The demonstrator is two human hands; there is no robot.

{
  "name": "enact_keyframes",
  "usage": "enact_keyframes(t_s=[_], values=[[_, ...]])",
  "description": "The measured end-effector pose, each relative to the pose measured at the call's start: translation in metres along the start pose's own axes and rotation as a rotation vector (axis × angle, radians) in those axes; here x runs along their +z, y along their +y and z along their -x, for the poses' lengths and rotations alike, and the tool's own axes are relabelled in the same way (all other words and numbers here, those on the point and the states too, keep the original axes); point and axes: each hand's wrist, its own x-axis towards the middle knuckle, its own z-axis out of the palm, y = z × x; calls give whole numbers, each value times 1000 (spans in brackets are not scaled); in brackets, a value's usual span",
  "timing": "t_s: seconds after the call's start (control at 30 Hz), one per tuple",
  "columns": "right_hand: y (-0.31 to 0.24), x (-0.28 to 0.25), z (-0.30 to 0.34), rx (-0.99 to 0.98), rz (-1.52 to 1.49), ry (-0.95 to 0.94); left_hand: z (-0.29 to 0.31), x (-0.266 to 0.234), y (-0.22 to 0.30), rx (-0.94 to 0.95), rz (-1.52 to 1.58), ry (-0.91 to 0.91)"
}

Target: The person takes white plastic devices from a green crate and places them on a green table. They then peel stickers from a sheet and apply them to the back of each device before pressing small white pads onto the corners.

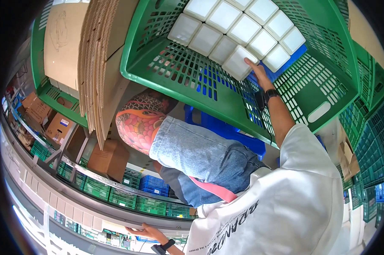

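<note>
My right hand [260,73] reaches into a large green slatted crate [130,70]. Its fingers are closed on the near edge of a white square box [240,63] with rounded corners, which sits slightly out of line with its neighbours; some fingers are hidden behind it. Several matching white boxes [222,17] lie packed in rows beside it. Under them a blue surface [300,52] shows at the right. Low on the left, my left hand [148,233] is open, fingers stretched out and holding nothing, near the long grey rail [128,216]. Both wrists carry dark bands.
Folded cardboard sheets [96,63] stand left of the crate, with another green crate [60,108] beyond them. A brown carton [109,160] and shelves of green and blue crates [153,185] run along the lower left. Stacked green crates [375,140] rise at the right. My bent leg [196,142] is below the crate.
</note>
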Motion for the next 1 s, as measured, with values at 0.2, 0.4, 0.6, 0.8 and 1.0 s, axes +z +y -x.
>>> enact_keyframes(t_s=[0.2,0.4,0.6,0.8,1.0], values=[[13,13,-20,-239,-9,108,-1,2,-10,-30,95,2],[1,39,-35,-162,250,418,-4,4,-6,90,6,46],[-2,59,-42,27,360,526,-4,1,-2,176,-131,37],[17,59,-61,-55,333,390,-2,11,51,258,-297,117],[-15,5,52,-245,149,346,22,66,215,650,233,-117]])
